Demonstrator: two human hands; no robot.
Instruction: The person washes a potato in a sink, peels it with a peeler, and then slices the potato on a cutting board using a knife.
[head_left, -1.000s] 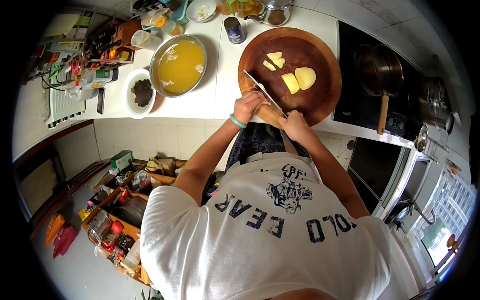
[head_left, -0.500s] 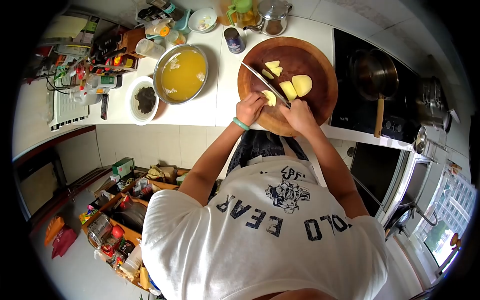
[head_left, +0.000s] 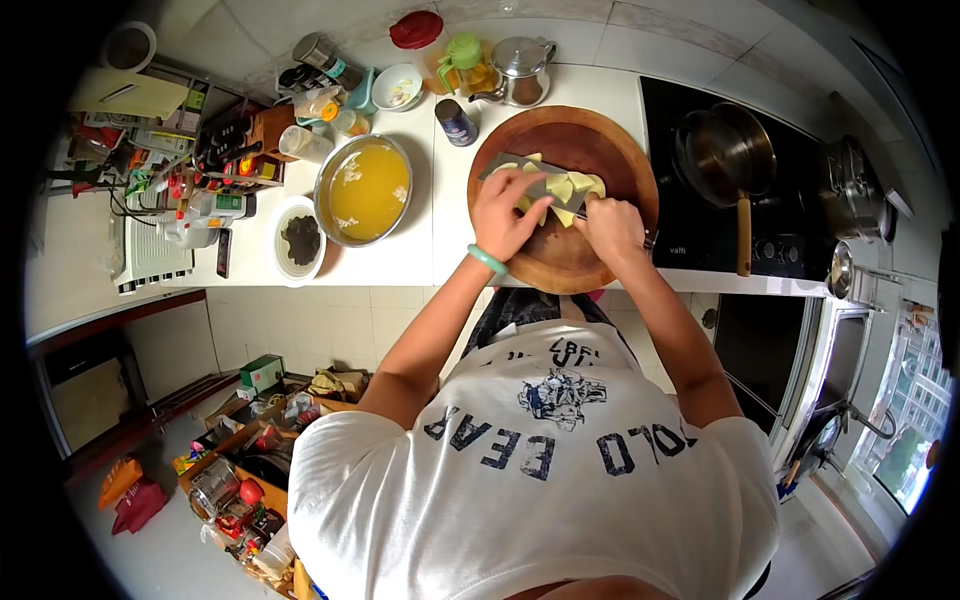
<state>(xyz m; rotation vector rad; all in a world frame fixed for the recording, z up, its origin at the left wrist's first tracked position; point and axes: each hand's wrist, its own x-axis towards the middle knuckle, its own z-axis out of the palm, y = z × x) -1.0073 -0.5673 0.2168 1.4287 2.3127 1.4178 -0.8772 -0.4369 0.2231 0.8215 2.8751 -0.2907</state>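
My right hand (head_left: 612,230) is wrapped round the handle of a kitchen knife (head_left: 540,187), whose broad grey blade is turned flat over the round wooden chopping board (head_left: 610,140). Pale yellow cut potato pieces (head_left: 572,187) lie on and around the blade; which ones rest on it is hard to tell. Over the left part of the blade, my left hand (head_left: 505,215) has its fingers spread, close to the pieces, and it wears a green bangle. Whether its fingertips touch them is unclear.
Left of the board stand a metal bowl of yellow liquid (head_left: 370,185) and a white bowl with dark contents (head_left: 300,240). A dark can (head_left: 456,122) and a steel kettle (head_left: 522,70) are behind. At right, a pan (head_left: 725,155) sits on the black stove (head_left: 690,255).
The knife has gone from edge-on to flat, with potato pieces now gathered at the blade. My left hand has let go of the slices and spread its fingers. The camera view has shifted slightly.
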